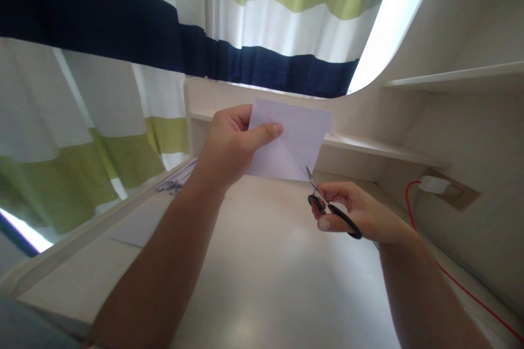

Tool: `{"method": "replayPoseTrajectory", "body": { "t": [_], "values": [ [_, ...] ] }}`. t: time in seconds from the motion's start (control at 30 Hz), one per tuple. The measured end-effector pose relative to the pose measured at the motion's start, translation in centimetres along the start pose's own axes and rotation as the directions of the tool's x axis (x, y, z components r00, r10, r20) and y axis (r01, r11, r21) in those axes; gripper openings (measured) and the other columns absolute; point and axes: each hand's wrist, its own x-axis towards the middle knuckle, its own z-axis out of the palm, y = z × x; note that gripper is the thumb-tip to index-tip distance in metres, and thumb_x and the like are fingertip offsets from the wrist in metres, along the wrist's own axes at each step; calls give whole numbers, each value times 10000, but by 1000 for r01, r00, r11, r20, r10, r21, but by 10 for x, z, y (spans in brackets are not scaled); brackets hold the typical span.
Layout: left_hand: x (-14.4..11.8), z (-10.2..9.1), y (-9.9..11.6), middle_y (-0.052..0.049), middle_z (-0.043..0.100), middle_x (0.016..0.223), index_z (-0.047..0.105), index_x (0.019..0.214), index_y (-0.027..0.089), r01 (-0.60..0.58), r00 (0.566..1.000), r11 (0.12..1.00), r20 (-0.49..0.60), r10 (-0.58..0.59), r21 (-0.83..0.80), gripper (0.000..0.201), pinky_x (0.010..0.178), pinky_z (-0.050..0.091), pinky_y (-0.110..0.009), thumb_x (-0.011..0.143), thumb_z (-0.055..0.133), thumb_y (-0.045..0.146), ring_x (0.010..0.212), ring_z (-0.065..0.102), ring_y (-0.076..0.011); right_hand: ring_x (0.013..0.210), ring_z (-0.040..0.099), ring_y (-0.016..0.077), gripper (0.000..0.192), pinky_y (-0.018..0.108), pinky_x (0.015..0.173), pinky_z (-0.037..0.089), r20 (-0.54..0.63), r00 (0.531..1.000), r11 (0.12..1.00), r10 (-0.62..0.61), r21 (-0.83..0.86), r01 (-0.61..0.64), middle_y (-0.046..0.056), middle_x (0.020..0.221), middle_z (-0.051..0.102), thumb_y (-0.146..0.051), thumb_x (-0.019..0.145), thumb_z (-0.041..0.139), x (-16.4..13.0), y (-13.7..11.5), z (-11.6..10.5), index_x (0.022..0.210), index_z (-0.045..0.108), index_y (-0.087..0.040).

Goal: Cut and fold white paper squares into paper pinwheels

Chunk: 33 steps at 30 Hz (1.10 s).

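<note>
So the left hand [229, 147] is pinching one sheet of white paper [290, 142] up in the air above the counter [266, 262], thumb across the front and fingers curled behind it. The paper has a diagonal crease and no writing on it that I can see. The right hand [360, 212] is closed around one pair of black-handled scissors [331, 207], thumb through a loop, blades pointing up and meeting the paper's bottom edge near its right corner. Blades look only barely parted, hard to tell.

Further out: another flat sheet [139, 226] lies on the counter's left side, and past it a small pile of papers [178, 177] with some printing, too blurry to read. One red cable [450, 278] runs along the right edge up to a white plug [434, 184] in the wall. Shelves [368, 144] sit behind, and a curtain [123, 65] with navy, green and white stripes hangs back there. No brands or labels are readable anywhere.
</note>
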Motion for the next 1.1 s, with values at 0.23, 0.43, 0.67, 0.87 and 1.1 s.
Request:
{"method": "replayPoseTrajectory", "body": {
  "t": [0.23, 0.43, 0.67, 0.87, 1.1],
  "values": [
    [1, -1, -2, -51, 815, 937, 802, 938, 195, -17, 1000, 1000, -15, 18, 13, 210, 711, 644, -342, 761, 785, 305, 853, 762, -256, 749, 575, 163, 361, 296, 684, 402, 4, 1000, 1000, -4, 8, 4, 12, 795, 663, -478, 751, 888, -1, 4, -1, 846, 712, -177],
    [1, 1, -2, -52, 814, 916, 801, 930, 195, -25, 1000, 999, -4, 26, 39, 202, 700, 647, -346, 765, 785, 311, 858, 765, -268, 761, 578, 169, 385, 296, 676, 399, 10, 1000, 999, -6, 34, 6, 21, 812, 671, -500, 750, 883, 1, 7, -3, 859, 707, -175],
    [-2, 3, 0, -62, 814, 891, 806, 923, 194, -54, 998, 996, 9, 54, 67, 184, 681, 639, -342, 781, 783, 309, 835, 766, -268, 761, 582, 172, 393, 300, 675, 412, 2, 1000, 999, -2, 50, 2, 26, 814, 671, -506, 747, 885, 0, 5, -1, 858, 701, -178],
    [-3, 5, -1, -60, 812, 892, 803, 936, 194, -72, 997, 995, 21, 71, 70, 204, 689, 629, -329, 797, 785, 342, 840, 761, -260, 772, 591, 177, 396, 301, 683, 421, -2, 1000, 999, -3, 50, 3, 32, 827, 678, -511, 745, 883, 0, 4, -1, 865, 704, -178],
    [-5, 7, 0, -61, 815, 941, 797, 956, 193, -101, 995, 992, -9, 102, 72, 218, 716, 632, -334, 791, 792, 335, 874, 752, -254, 751, 586, 172, 411, 291, 652, 402, -20, 1000, 998, -7, 55, 8, 32, 813, 674, -518, 734, 888, 0, 4, 0, 856, 704, -171]
  ]
}}
